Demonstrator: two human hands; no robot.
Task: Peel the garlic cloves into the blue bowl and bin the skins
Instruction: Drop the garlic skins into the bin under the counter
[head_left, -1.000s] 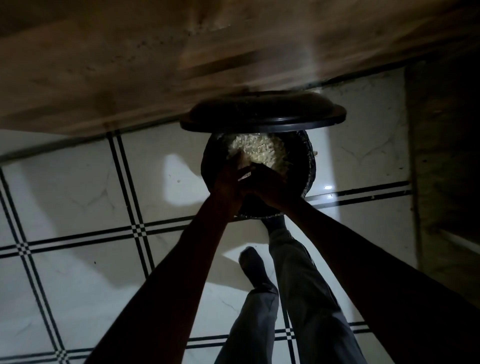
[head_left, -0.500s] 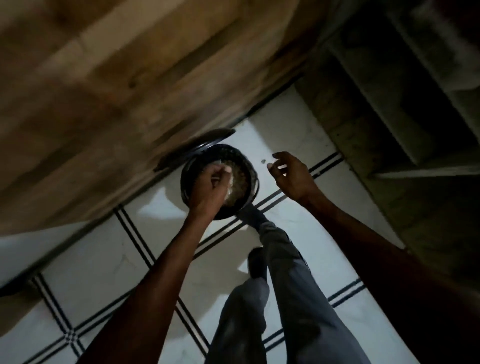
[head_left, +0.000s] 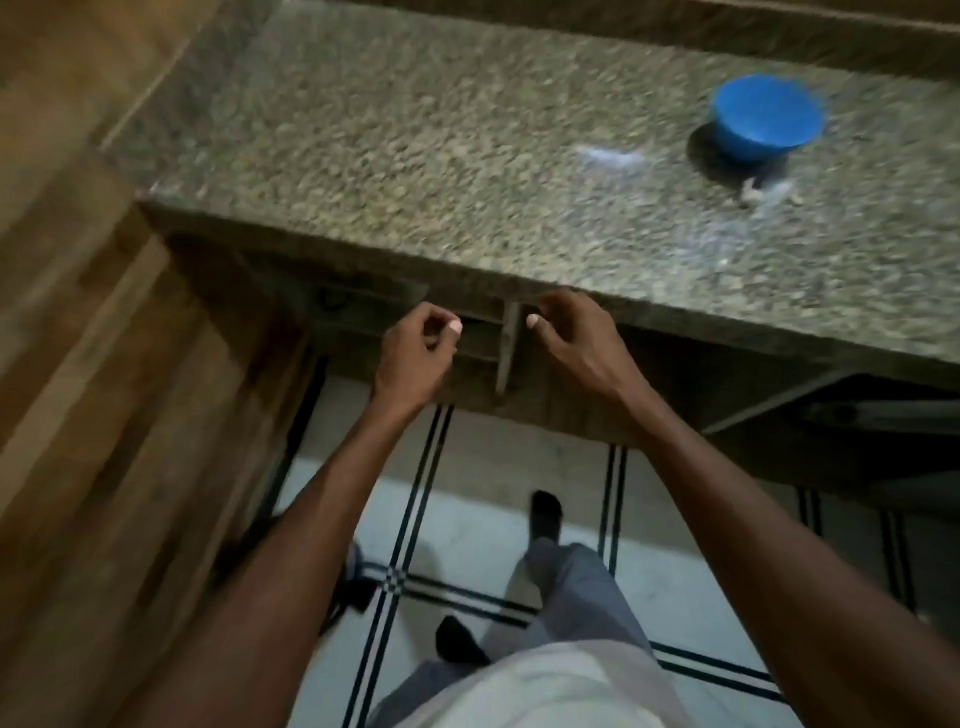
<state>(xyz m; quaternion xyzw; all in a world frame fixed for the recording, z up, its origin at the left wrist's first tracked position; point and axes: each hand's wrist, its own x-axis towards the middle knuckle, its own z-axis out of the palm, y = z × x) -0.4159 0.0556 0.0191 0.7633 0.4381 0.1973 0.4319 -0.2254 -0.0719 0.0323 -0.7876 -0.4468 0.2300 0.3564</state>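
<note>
Below the counter's (head_left: 415, 130) front edge we hold our left hand (head_left: 415, 353) and right hand (head_left: 576, 343) loosely curled, holding nothing. One blue bowl (head_left: 766, 117) sits near the far right corner, contents hidden; one blurred scrap (head_left: 750, 193) lies beside it.

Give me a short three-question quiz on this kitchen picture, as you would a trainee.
1. True or false: the blue bowl stands on the counter.
2. The left hand holds: A) a knife, B) nothing visible, C) the bowl.
3. What lies just in front of the bowl?

Key: 1 true. 2 B; the right hand likewise, both loosely curled below the counter's edge. 3 Small pale scraps, too blurred to identify.
</note>
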